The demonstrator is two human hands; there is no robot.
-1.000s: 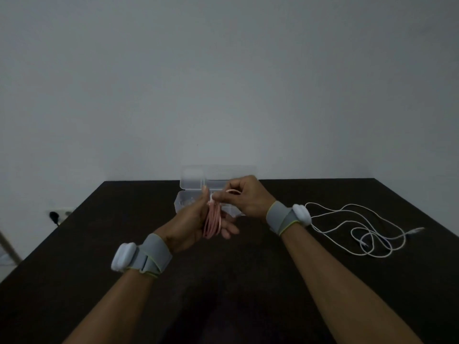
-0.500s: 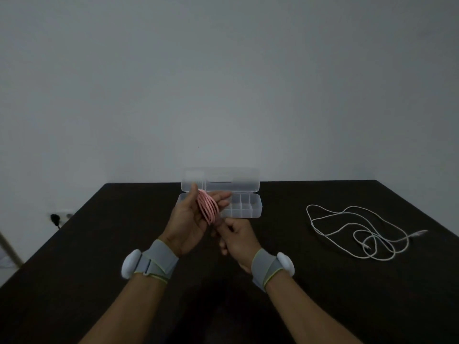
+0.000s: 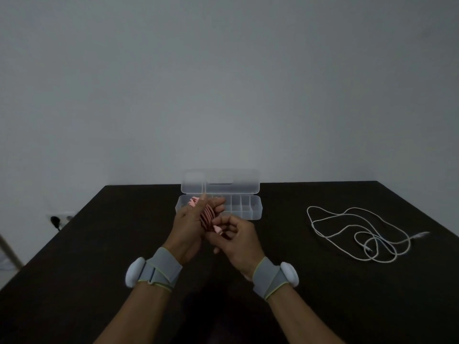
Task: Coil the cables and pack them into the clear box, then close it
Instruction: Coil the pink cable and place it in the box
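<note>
A pink cable point(image 3: 208, 216) is wound in loops round the fingers of my left hand point(image 3: 190, 225), which holds the coil just in front of the clear box point(image 3: 250, 211). My right hand point(image 3: 236, 238) pinches the cable's plug end just below the coil. The box stands open on the dark table, its lid upright at the back, with something pink inside its left end. A white cable point(image 3: 357, 233) lies loose and tangled on the table to the right.
The dark table point(image 3: 99, 269) runs to a grey wall behind the box. A wall socket with a black plug point(image 3: 56, 219) sits beyond the table's left edge. Both wrists wear grey bands with white pods.
My right hand has come down from above the coil to below it, winding the pink cable round my left hand, and now grips the plug end.
</note>
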